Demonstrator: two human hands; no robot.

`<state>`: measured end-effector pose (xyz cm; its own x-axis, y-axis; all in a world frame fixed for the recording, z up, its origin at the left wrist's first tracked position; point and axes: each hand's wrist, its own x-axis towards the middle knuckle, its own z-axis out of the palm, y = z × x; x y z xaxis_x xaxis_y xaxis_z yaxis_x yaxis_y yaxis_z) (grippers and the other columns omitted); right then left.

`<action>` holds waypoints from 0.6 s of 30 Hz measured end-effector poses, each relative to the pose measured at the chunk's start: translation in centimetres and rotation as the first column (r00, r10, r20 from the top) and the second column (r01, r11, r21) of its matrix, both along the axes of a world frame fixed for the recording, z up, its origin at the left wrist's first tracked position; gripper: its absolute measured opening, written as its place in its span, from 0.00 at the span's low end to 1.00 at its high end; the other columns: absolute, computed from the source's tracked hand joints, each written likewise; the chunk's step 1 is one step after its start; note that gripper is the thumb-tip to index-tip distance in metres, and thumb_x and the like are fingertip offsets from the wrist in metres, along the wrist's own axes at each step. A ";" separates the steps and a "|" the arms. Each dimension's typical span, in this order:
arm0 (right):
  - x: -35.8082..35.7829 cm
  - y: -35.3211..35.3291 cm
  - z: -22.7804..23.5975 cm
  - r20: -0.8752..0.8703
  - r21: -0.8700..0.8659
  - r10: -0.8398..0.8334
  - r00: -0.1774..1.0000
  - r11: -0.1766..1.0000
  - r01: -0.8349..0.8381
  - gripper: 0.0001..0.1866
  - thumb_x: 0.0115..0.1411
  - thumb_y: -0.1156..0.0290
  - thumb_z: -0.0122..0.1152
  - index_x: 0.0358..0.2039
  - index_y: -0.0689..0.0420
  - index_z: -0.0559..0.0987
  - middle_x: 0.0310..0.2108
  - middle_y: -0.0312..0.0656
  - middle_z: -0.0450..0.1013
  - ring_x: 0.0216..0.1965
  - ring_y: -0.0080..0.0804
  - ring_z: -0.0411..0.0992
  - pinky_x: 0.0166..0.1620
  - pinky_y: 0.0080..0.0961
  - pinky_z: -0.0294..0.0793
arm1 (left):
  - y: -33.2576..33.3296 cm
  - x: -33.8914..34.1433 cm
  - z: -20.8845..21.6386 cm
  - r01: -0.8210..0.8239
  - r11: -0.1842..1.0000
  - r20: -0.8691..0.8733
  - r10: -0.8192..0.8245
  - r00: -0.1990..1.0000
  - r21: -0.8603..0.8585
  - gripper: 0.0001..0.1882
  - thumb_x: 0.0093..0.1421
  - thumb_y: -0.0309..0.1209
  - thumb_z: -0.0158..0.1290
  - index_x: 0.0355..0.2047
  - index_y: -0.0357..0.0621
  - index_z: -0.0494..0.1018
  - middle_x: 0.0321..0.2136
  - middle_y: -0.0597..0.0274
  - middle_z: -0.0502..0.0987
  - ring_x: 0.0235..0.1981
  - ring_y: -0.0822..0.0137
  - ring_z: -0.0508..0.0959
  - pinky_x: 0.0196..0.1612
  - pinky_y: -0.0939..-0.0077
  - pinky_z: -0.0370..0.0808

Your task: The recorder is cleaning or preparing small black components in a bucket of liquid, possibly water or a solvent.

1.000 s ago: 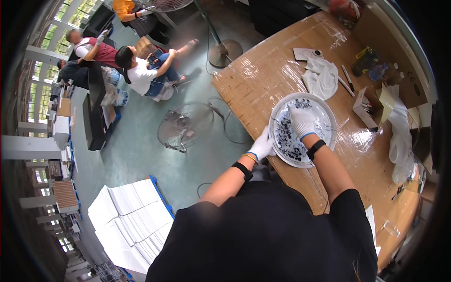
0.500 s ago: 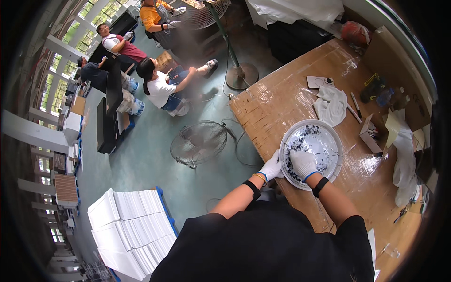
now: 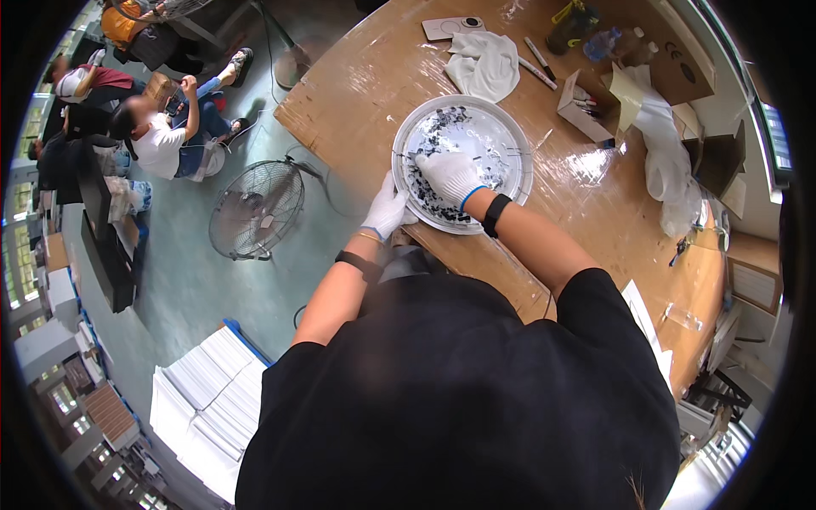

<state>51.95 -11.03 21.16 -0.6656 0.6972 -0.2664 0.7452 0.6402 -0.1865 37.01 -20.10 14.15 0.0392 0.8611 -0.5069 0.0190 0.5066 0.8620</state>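
A round white tray (image 3: 520, 175) rests on the brown table by its near left edge. Small black pieces (image 3: 445, 121) lie scattered in it, thickest along the tray's left side and bottom. My left hand (image 3: 387, 210), in a white knit glove, grips the tray's left rim. Over the tray's left half is my right hand (image 3: 453, 177), gloved in white with a blue cuff. Its fingers are bent together among the black pieces; whatever they pinch is hidden.
Behind the tray are a white cloth (image 3: 484, 68), a phone (image 3: 452, 28) and pens (image 3: 537, 64). An open cardboard box (image 3: 586, 110), bottles (image 3: 601, 44) and plastic film (image 3: 667, 170) sit to the right. A floor fan (image 3: 257, 211), white stacks (image 3: 208, 395) and co-workers (image 3: 161, 140) are left.
My view has swung, so the tray and table appear farther left and higher. The right hand has shifted toward the tray's left side; the left hand stays at the rim.
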 end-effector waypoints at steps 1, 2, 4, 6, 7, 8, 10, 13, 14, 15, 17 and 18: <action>0.2 -0.5 -0.3 0.003 -0.017 0.009 1.000 1.000 -0.009 0.07 0.58 0.72 0.48 0.32 0.59 0.74 0.28 0.50 0.77 0.32 0.46 0.78 0.31 0.43 0.76 | 0.2 0.5 1.8 -0.020 0.998 0.043 0.023 0.999 -0.065 0.24 0.67 0.30 0.39 0.63 0.53 0.51 0.53 0.55 0.68 0.45 0.60 0.77 0.36 0.66 0.82; 0.4 -1.1 -0.5 0.005 -0.018 0.007 1.000 1.000 -0.007 0.07 0.58 0.72 0.48 0.32 0.59 0.74 0.28 0.50 0.77 0.32 0.46 0.78 0.31 0.43 0.76 | 0.1 0.7 3.0 -0.042 0.991 0.083 0.053 0.995 -0.129 0.24 0.67 0.30 0.39 0.62 0.53 0.51 0.53 0.55 0.68 0.45 0.60 0.77 0.36 0.66 0.82; 0.7 -2.3 -0.4 0.026 -0.071 0.087 0.996 0.994 -0.085 0.08 0.59 0.72 0.47 0.34 0.60 0.74 0.27 0.52 0.77 0.31 0.48 0.78 0.30 0.44 0.76 | 0.0 0.8 3.3 -0.053 0.990 0.091 0.065 0.994 -0.130 0.24 0.67 0.30 0.39 0.62 0.53 0.51 0.52 0.55 0.69 0.45 0.60 0.77 0.36 0.66 0.82; 1.4 -2.6 0.3 0.073 -0.091 0.100 0.992 0.991 -0.094 0.09 0.59 0.70 0.47 0.34 0.60 0.74 0.27 0.52 0.76 0.29 0.49 0.78 0.29 0.45 0.76 | -0.2 0.6 3.4 -0.072 0.993 0.113 0.082 0.990 -0.097 0.20 0.66 0.28 0.38 0.59 0.52 0.55 0.48 0.56 0.71 0.41 0.62 0.78 0.35 0.68 0.81; 2.1 -2.5 0.5 0.071 -0.074 0.114 0.991 0.991 -0.109 0.09 0.59 0.69 0.47 0.34 0.60 0.74 0.26 0.52 0.76 0.29 0.49 0.78 0.29 0.45 0.76 | -0.2 0.5 3.4 -0.069 0.993 0.115 0.080 0.990 -0.097 0.20 0.66 0.28 0.38 0.59 0.52 0.55 0.48 0.56 0.71 0.41 0.62 0.78 0.35 0.68 0.81; 2.7 -2.4 0.5 0.070 -0.058 0.128 0.989 0.991 -0.124 0.10 0.60 0.69 0.47 0.33 0.59 0.75 0.26 0.51 0.76 0.29 0.49 0.78 0.29 0.45 0.76 | -0.2 0.3 3.3 -0.020 0.999 0.037 0.021 0.999 -0.025 0.22 0.67 0.29 0.38 0.61 0.53 0.53 0.49 0.56 0.70 0.42 0.62 0.78 0.35 0.69 0.81; 3.6 -1.7 0.9 0.116 -0.047 0.180 0.977 0.983 -0.176 0.10 0.60 0.69 0.47 0.33 0.58 0.76 0.26 0.49 0.77 0.28 0.47 0.78 0.28 0.44 0.75 | -0.1 0.2 3.2 0.031 0.998 -0.047 -0.029 0.998 0.047 0.23 0.67 0.30 0.39 0.62 0.53 0.52 0.51 0.56 0.70 0.42 0.62 0.78 0.35 0.69 0.81; 3.6 -0.1 2.3 0.108 -0.040 0.114 0.987 0.993 -0.111 0.09 0.59 0.70 0.48 0.36 0.54 0.77 0.26 0.48 0.76 0.30 0.46 0.78 0.29 0.42 0.75 | -0.3 0.4 3.2 -0.051 0.995 0.106 0.061 0.993 -0.090 0.24 0.67 0.30 0.38 0.63 0.52 0.51 0.51 0.57 0.70 0.41 0.64 0.78 0.34 0.72 0.81; 3.3 0.4 2.2 0.109 -0.040 0.114 0.987 0.993 -0.110 0.09 0.59 0.70 0.48 0.36 0.54 0.77 0.26 0.48 0.76 0.30 0.46 0.78 0.29 0.42 0.75 | -0.2 0.4 3.3 -0.051 0.995 0.106 0.061 0.992 -0.090 0.24 0.67 0.30 0.38 0.63 0.52 0.51 0.51 0.57 0.70 0.41 0.64 0.78 0.34 0.72 0.81; 2.9 0.8 2.0 0.056 -0.004 0.092 0.994 0.996 -0.092 0.09 0.59 0.70 0.48 0.38 0.54 0.76 0.26 0.48 0.76 0.30 0.46 0.78 0.29 0.42 0.75 | -0.2 0.4 3.3 -0.051 0.995 0.094 0.059 0.994 -0.089 0.24 0.67 0.30 0.38 0.63 0.52 0.51 0.51 0.56 0.69 0.40 0.63 0.78 0.33 0.72 0.82; 1.7 1.4 1.3 -0.012 0.048 0.092 0.996 0.995 -0.091 0.11 0.59 0.70 0.49 0.42 0.53 0.74 0.25 0.47 0.76 0.29 0.47 0.77 0.28 0.42 0.75 | -0.3 0.4 3.3 -0.048 0.994 0.081 0.056 0.995 -0.093 0.24 0.67 0.30 0.38 0.63 0.52 0.51 0.51 0.56 0.69 0.40 0.63 0.78 0.33 0.72 0.82; 1.3 1.4 0.9 -0.012 0.044 0.091 0.996 0.995 -0.090 0.11 0.59 0.70 0.49 0.42 0.53 0.74 0.25 0.47 0.76 0.29 0.47 0.77 0.28 0.42 0.75 | -0.2 0.4 3.3 -0.047 0.995 0.087 0.055 0.995 -0.092 0.24 0.67 0.29 0.38 0.63 0.52 0.51 0.51 0.55 0.69 0.39 0.63 0.79 0.33 0.72 0.82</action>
